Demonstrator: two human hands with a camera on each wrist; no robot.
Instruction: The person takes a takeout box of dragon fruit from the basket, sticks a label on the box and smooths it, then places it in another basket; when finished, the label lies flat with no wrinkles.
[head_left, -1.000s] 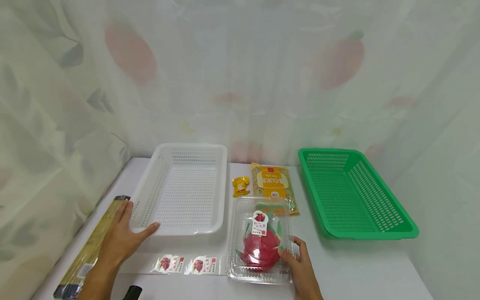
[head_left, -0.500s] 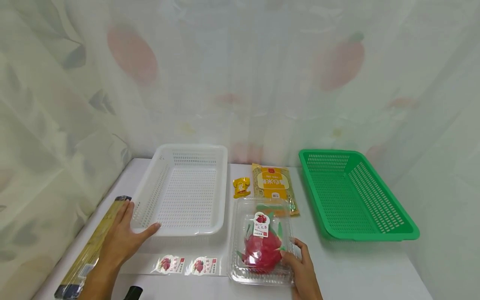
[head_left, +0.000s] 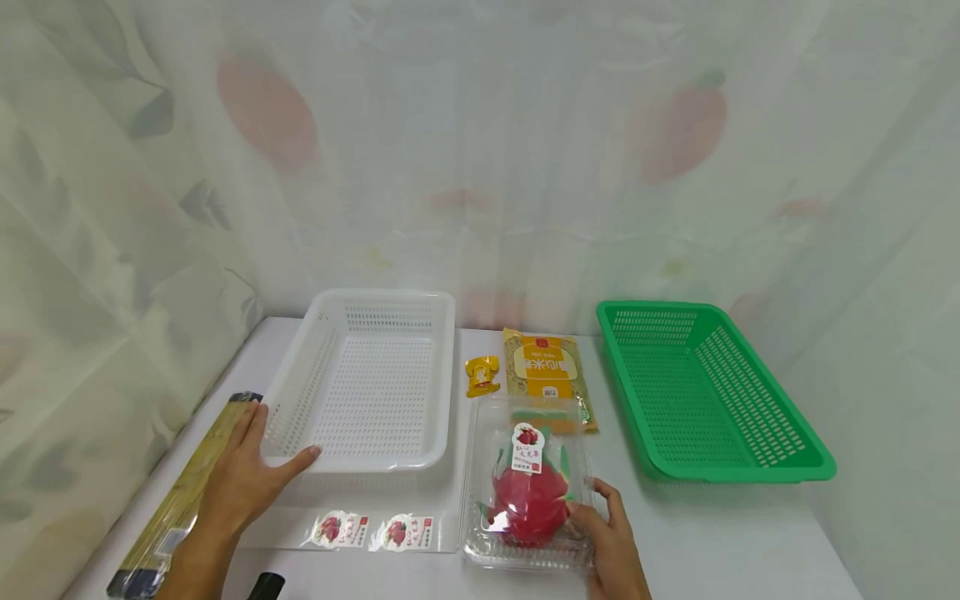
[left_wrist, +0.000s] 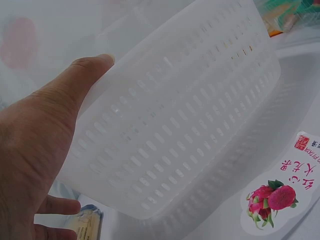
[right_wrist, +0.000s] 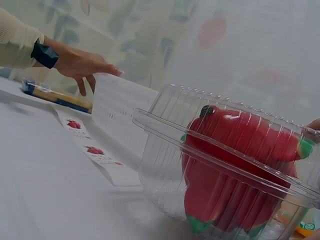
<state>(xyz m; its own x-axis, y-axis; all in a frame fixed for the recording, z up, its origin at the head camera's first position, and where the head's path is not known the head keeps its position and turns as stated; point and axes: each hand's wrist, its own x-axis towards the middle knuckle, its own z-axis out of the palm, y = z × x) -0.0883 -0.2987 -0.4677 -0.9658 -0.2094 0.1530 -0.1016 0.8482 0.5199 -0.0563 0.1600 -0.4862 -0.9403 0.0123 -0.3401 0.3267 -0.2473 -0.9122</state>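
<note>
My left hand [head_left: 243, 479] holds the near left corner of the white basket [head_left: 375, 463], thumb on its near rim and fingers along its left side. In the left wrist view the thumb lies over the rim of that basket [left_wrist: 150, 117]. My right hand [head_left: 611, 537] grips the right side of a clear plastic clamshell box [head_left: 477, 492]. Inside the shut box is a red dragon fruit [head_left: 531, 504] with green tips. A dragon fruit sticker [head_left: 527, 448] shows on the lid. Part of the right hand is hidden behind the box in the right wrist view.
A clear strip [head_left: 273, 525] with two stickers lies before the white basket. Left is a long yellow pack [head_left: 187, 483]. Behind the box lie a small yellow packet [head_left: 482, 375] and a yellow food bag [head_left: 551, 360]. A green basket [head_left: 632, 400] stands right.
The right hand and the clamshell box have shifted slightly to the right. The left hand stays at the white basket's corner.
</note>
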